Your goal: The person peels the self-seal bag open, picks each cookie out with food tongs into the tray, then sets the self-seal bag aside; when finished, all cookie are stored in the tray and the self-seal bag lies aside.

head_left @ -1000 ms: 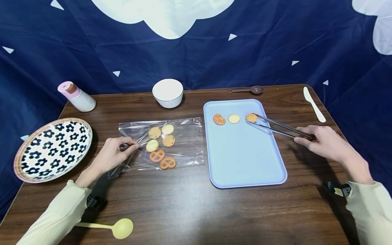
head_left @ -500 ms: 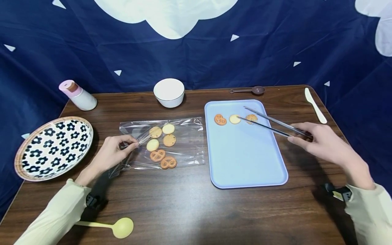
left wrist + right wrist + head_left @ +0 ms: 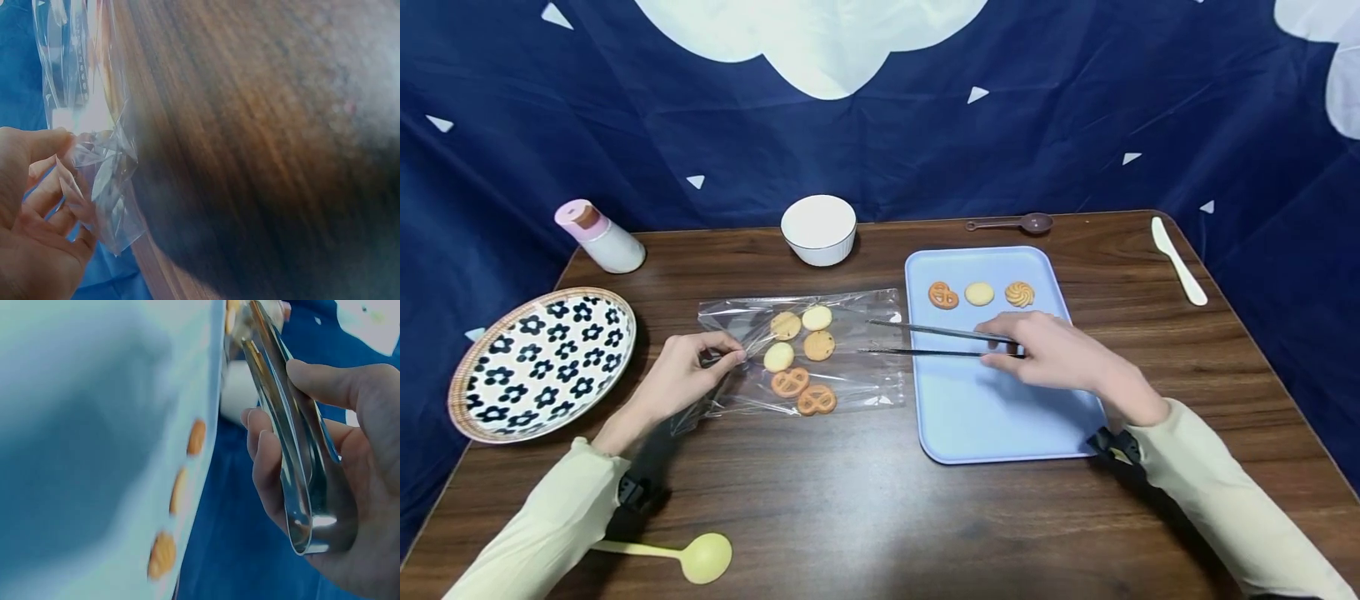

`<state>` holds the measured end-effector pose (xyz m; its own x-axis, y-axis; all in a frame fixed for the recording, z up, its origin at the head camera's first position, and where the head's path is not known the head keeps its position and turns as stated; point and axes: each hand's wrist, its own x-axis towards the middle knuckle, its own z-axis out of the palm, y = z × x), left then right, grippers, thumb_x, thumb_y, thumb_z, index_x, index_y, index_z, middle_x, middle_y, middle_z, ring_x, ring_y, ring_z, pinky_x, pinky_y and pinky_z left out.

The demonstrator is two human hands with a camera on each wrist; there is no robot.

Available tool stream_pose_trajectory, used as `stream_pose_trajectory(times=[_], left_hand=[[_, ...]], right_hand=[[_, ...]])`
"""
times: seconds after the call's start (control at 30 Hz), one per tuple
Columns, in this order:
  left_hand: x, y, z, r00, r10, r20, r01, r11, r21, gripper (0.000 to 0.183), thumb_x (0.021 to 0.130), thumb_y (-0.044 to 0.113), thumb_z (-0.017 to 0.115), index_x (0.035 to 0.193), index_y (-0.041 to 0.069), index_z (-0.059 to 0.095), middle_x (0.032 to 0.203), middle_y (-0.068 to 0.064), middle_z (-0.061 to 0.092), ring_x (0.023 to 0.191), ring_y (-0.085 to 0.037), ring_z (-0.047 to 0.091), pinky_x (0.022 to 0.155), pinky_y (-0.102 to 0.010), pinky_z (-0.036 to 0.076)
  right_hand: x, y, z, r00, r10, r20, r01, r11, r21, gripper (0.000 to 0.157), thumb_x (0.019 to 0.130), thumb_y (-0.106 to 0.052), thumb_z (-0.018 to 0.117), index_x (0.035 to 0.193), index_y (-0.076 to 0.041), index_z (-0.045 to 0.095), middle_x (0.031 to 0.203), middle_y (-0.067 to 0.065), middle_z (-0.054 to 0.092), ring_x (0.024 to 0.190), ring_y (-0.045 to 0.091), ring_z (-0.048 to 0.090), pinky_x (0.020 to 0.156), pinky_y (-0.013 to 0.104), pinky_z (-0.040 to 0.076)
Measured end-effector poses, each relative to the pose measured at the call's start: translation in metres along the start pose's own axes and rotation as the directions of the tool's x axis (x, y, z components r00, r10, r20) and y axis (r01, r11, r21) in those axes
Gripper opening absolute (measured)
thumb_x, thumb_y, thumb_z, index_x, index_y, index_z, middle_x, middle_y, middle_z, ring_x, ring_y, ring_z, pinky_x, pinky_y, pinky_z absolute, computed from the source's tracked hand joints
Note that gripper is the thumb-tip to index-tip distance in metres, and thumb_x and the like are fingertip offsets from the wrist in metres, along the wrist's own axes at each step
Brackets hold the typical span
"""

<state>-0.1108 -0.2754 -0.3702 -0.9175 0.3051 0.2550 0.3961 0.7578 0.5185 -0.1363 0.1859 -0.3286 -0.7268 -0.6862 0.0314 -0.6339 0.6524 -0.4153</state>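
Observation:
My left hand [image 3: 688, 375] pinches the left end of a clear plastic bag [image 3: 872, 379] between thumb and fingers. Several round cookies [image 3: 778, 357] and two pretzel-shaped cookies [image 3: 817, 400] show within the bag's outline. Metal tongs [image 3: 294, 444] are gripped in my right hand [image 3: 1052, 350], which is over the blue tray [image 3: 985, 433]. The tongs' arms stand apart with nothing between them, their tips over the bag's right end. Along the tray's far side lie a pretzel cookie [image 3: 943, 295], a pale round cookie [image 3: 979, 293] and a swirl cookie [image 3: 1019, 294].
A flower-patterned plate [image 3: 542, 367] stands at the left, near a pink-topped bottle [image 3: 602, 237]. A white bowl [image 3: 820, 232] and a brown measuring spoon [image 3: 1033, 223] are at the back. A white knife [image 3: 1180, 262] lies far right, a yellow spoon [image 3: 706, 558] in front.
The tongs have released the swirl cookie onto the tray. My right hand has moved left with the tongs, from the tray's right side to over it. The left hand stays on the bag.

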Motion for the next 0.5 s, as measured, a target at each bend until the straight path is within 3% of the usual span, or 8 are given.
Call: stream_pose_trajectory(times=[0.17,0.27,0.5], left_hand=[[0.002,0.001,0.004,1.000,0.011,0.009,-0.011,1.000,-0.005,0.005,0.087,0.011,0.068,0.083,0.010,0.071,0.079,0.002,0.068,0.062,-0.012,0.052,0.055,-0.019,0.038],[0.002,0.001,0.003,1.000,0.010,0.012,-0.010,1.000,-0.004,0.004,0.087,0.011,0.069,0.083,0.009,0.071,0.079,0.002,0.068,0.062,-0.012,0.051,0.055,-0.019,0.038],[0.001,0.000,-0.001,1.000,0.003,0.011,-0.003,1.000,0.004,0.005,0.087,0.013,0.069,0.083,0.010,0.071,0.079,0.003,0.068,0.062,-0.012,0.050,0.054,-0.019,0.037]], right_hand=[[0.021,-0.012,0.010,0.998,0.000,0.058,-0.001,1.000,0.022,0.036,0.090,-0.029,0.064,0.119,-0.008,0.063,0.108,0.001,0.064,0.067,0.005,0.050,0.064,0.029,0.044],[0.032,-0.017,0.014,0.996,-0.008,0.084,0.006,1.000,0.024,0.034,0.091,-0.028,0.063,0.118,-0.008,0.063,0.099,-0.001,0.062,0.061,0.005,0.048,0.058,0.027,0.042],[0.052,-0.027,0.020,0.994,-0.024,0.109,0.025,1.000,-0.007,0.030,0.089,-0.029,0.064,0.112,-0.010,0.064,0.088,-0.002,0.059,0.058,0.008,0.045,0.052,0.028,0.039]])
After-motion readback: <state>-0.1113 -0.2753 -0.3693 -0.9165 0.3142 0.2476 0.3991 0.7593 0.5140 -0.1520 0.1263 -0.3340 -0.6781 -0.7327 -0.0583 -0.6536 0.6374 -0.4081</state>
